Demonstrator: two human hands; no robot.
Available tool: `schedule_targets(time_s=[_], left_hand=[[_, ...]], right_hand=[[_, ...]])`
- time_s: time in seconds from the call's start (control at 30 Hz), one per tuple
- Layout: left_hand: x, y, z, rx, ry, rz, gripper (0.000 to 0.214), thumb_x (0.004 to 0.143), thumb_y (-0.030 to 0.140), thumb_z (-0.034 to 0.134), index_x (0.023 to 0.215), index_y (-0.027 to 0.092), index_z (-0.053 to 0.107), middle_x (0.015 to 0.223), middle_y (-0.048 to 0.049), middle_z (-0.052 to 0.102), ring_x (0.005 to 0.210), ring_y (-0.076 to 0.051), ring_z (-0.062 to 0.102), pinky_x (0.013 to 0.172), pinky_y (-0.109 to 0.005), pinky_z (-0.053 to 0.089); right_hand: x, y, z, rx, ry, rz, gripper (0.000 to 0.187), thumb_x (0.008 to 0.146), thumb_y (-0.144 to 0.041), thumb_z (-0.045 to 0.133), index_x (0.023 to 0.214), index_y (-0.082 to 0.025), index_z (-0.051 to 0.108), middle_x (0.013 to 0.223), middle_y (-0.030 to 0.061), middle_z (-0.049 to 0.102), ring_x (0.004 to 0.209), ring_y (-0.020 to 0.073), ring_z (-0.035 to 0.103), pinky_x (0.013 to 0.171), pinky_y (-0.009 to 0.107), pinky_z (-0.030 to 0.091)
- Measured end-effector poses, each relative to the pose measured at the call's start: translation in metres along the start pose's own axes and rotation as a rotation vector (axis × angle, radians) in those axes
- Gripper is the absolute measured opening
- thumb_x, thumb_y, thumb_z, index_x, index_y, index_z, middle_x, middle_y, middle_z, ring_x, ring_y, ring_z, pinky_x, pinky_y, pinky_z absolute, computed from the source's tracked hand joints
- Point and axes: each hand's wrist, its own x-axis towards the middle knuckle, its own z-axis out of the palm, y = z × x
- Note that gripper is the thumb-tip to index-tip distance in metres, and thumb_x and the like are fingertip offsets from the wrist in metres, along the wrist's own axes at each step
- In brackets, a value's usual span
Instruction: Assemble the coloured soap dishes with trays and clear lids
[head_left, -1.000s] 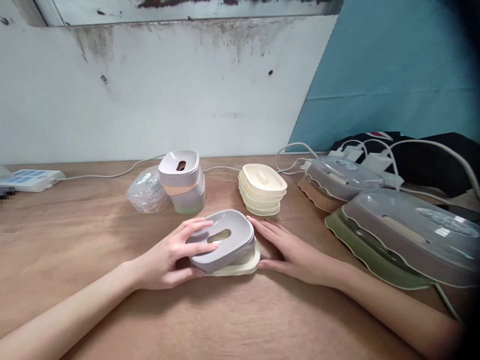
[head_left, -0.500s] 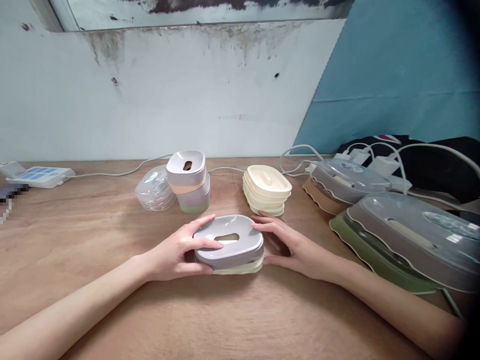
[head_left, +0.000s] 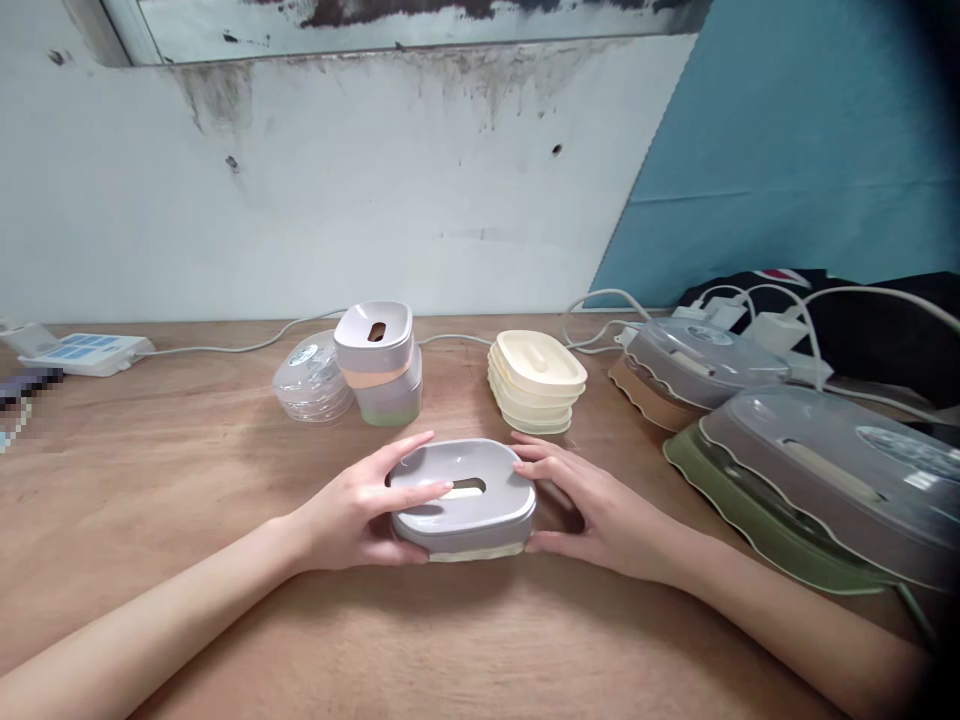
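Two bare forearms (head_left: 187, 608), slim bare wrists (head_left: 298, 540)

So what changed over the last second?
Gray cover came down: it sat askew over the cream base, now lies nearly level on it, just a thin cream strip showing. Right hand's fingertips now reach onto the cover's right rim. Left hand kept its hold. Cream stack and gray-topped stack unchanged.
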Motion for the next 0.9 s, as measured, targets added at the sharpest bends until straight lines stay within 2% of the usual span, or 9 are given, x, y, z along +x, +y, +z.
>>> schedule_targets(time_s=[0.2,0.33,0.4,0.5,0.57,0.67,0.77,0.83,0.9], left_hand=[[0.0,0.006,0.0,0.083,-0.04,-0.035,0.071,0.067,0.029,0.074,0.131,0.027,0.043,0.144,-0.0164,0.023,0.127,-0.036,0.031,0.095,-0.049,0.039],[0.001,0.01,-0.003,0.111,-0.108,-0.049,0.075,0.072,0.045,0.069,0.136,0.025,0.035,0.145,-0.0195,0.019,0.128,-0.037,0.03,0.095,-0.05,0.037],[0.002,0.011,-0.005,0.097,-0.034,-0.017,0.074,0.08,0.051,0.056,0.14,0.021,0.025,0.143,-0.0207,0.027,0.127,-0.034,0.033,0.097,-0.05,0.036],[0.005,0.008,-0.014,0.108,0.309,-0.035,0.052,0.091,0.039,0.039,0.138,0.019,0.026,0.133,-0.0163,0.043,0.123,-0.027,0.04,0.1,-0.046,0.035],[0.006,-0.002,-0.027,0.208,0.581,-0.176,0.043,0.09,0.031,0.041,0.131,0.021,0.035,0.129,-0.012,0.047,0.121,-0.025,0.043,0.101,-0.044,0.034],[0.004,-0.027,-0.05,0.347,0.861,-0.553,0.052,0.08,0.036,0.056,0.127,0.02,0.039,0.129,-0.0109,0.047,0.122,-0.026,0.041,0.102,-0.044,0.031],[0.0,-0.053,-0.066,0.211,0.84,-0.951,0.076,0.065,0.046,0.068,0.128,0.016,0.038,0.133,-0.0166,0.042,0.126,-0.032,0.035,0.102,-0.046,0.028],[-0.002,-0.064,-0.068,0.104,0.774,-1.067,0.082,0.06,0.05,0.072,0.126,0.014,0.04,0.133,-0.0195,0.043,0.124,-0.035,0.038,0.1,-0.047,0.031],[-0.004,-0.07,-0.066,0.062,0.77,-1.088,0.081,0.058,0.052,0.072,0.123,0.012,0.044,0.129,-0.0212,0.047,0.12,-0.036,0.042,0.098,-0.046,0.034]], right_hand=[[-0.002,-0.004,0.003,-0.012,-0.026,0.042,0.044,0.078,-0.044,0.059,0.113,-0.021,0.044,0.136,0.0177,0.041,0.123,0.0289,0.042,0.092,0.047,0.043],[0.0,-0.007,0.001,0.015,-0.037,0.052,0.043,0.077,-0.042,0.06,0.11,-0.021,0.043,0.134,0.0175,0.044,0.122,0.0295,0.043,0.089,0.046,0.044],[0.001,-0.008,0.0,0.025,-0.043,0.065,0.038,0.079,-0.041,0.059,0.108,-0.021,0.044,0.133,0.0167,0.045,0.119,0.0292,0.046,0.088,0.045,0.045],[0.001,-0.01,-0.001,0.035,-0.056,0.072,0.037,0.079,-0.04,0.059,0.107,-0.021,0.043,0.133,0.0154,0.046,0.115,0.0285,0.05,0.086,0.043,0.046],[0.001,-0.009,-0.001,0.031,-0.066,0.072,0.037,0.079,-0.039,0.059,0.107,-0.021,0.043,0.133,0.0153,0.045,0.114,0.0279,0.05,0.085,0.042,0.046],[0.001,-0.009,-0.001,0.03,-0.081,0.082,0.037,0.079,-0.039,0.059,0.106,-0.021,0.042,0.134,0.0153,0.043,0.113,0.0273,0.051,0.085,0.042,0.046],[0.001,-0.009,0.0,0.047,-0.077,0.1,0.037,0.079,-0.039,0.06,0.106,-0.022,0.042,0.134,0.0146,0.043,0.111,0.0274,0.052,0.084,0.043,0.046],[0.001,-0.009,0.002,0.063,-0.051,0.112,0.036,0.079,-0.039,0.06,0.105,-0.022,0.042,0.133,0.0145,0.044,0.11,0.028,0.052,0.084,0.043,0.046],[0.001,-0.01,0.003,0.072,-0.04,0.117,0.035,0.078,-0.039,0.06,0.104,-0.022,0.043,0.133,0.0144,0.044,0.11,0.0286,0.052,0.083,0.044,0.046]])
